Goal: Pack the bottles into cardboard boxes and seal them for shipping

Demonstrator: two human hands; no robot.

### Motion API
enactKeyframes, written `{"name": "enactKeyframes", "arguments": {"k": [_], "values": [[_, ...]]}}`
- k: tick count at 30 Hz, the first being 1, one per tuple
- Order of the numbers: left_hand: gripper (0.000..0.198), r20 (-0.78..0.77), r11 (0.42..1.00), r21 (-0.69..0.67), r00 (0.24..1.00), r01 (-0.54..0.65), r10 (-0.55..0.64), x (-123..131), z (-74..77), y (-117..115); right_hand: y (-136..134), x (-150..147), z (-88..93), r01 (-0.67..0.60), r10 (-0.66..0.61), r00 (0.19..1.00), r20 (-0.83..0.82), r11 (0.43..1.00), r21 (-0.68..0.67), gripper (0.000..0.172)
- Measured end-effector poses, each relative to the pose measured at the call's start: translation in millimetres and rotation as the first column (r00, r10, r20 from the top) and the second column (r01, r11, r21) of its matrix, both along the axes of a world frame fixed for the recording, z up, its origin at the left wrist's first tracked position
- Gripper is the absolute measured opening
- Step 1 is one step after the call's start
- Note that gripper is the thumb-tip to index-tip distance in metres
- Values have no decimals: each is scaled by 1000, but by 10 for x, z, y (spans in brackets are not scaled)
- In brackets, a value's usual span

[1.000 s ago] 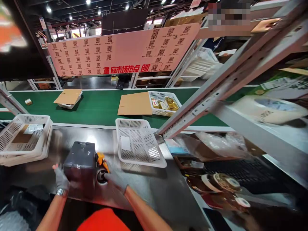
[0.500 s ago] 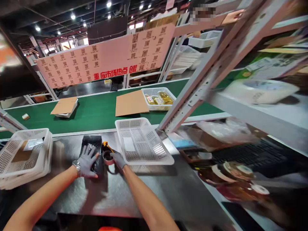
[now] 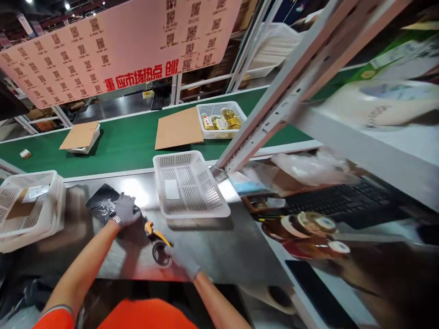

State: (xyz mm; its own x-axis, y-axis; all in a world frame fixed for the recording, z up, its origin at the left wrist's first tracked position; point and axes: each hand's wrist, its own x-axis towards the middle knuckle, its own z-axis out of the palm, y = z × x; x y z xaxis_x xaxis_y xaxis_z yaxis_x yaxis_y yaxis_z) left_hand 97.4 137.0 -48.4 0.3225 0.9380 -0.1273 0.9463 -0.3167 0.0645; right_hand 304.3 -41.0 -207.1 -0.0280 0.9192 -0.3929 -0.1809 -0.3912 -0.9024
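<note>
A package wrapped in shiny black plastic (image 3: 102, 201) lies turned at an angle on the metal bench. My left hand (image 3: 127, 210), in a grey glove, is closed over its right end with the fingers bent; the fingertips are partly hidden. Gripped in my right hand (image 3: 183, 259), also gloved and slightly blurred, is a tape dispenser (image 3: 161, 252) with a yellow-orange frame and a roll of tape. The dispenser's head points toward the package's near right side, close to my left hand. Behind it stands a white perforated basket (image 3: 192, 210) with a white label inside.
Stacked white baskets (image 3: 56, 201) stand at the left, the top one holding cardboard. Across the back runs a green conveyor (image 3: 130, 132) with a cardboard sheet (image 3: 178, 129) and a basket of jars (image 3: 222, 132). A metal post (image 3: 257, 123), keyboard (image 3: 329, 201) and phone (image 3: 318, 294) are at right.
My left hand has gone from lying spread on the package to gripping its right end, and the package has turned. My right hand has brought the tape dispenser nearer to me. The camera has tilted down.
</note>
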Motion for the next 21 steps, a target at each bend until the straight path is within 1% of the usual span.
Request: {"name": "enactKeyframes", "arguments": {"k": [2,3,5,6,7,8,9,10,11,12,14,15,16,18,21], "values": [[58,-24,982,56,983,-180,181,243,-3,27,-330,34,-29,-73,73,997,-9,997,-25,43],[59,-32,956,87,959,-279,283,345,-9,48,-432,13,-34,-103,102,994,-25,994,-30,44],[63,-24,880,119,885,-459,465,457,-17,86,-518,-94,-39,-135,134,990,-52,991,-14,49],[66,-8,852,106,856,-513,516,445,-14,100,-517,-170,-43,-129,129,989,-71,992,-5,51],[70,16,839,79,842,-539,539,379,-2,110,-500,-254,-49,-110,110,989,-94,994,3,54],[73,48,840,58,842,-539,537,256,21,114,-476,-342,-58,-93,94,988,-124,996,13,57],[74,78,854,57,855,-518,513,80,56,111,-454,-430,-68,-72,74,986,-153,997,17,58],[75,91,874,72,876,-481,474,-138,101,98,-440,-515,-77,-53,55,983,-173,998,14,58],[73,81,892,115,899,-438,431,-381,151,70,-435,-595,-82,-38,38,982,-185,999,5,58],[71,35,902,146,913,-407,406,-631,199,26,-440,-669,-83,-25,24,982,-189,1000,-7,57],[67,-93,932,75,928,-354,360,-1073,268,-118,-460,-789,-69,3,-12,982,-188,999,-46,55],[66,-137,935,35,925,-352,354,-1234,277,-216,-465,-830,-56,23,-34,981,-189,998,-62,55],[67,-167,930,6,917,-366,362,-1345,268,-330,-456,-858,-42,45,-58,980,-192,996,-71,57],[74,-195,907,-2,890,-422,413,-1423,199,-589,-376,-870,-13,101,-115,975,-188,992,-81,58],[87,-236,890,8,864,-457,445,-1302,28,-1011,-60,-815,33,163,-172,969,-177,984,-64,60]]}}
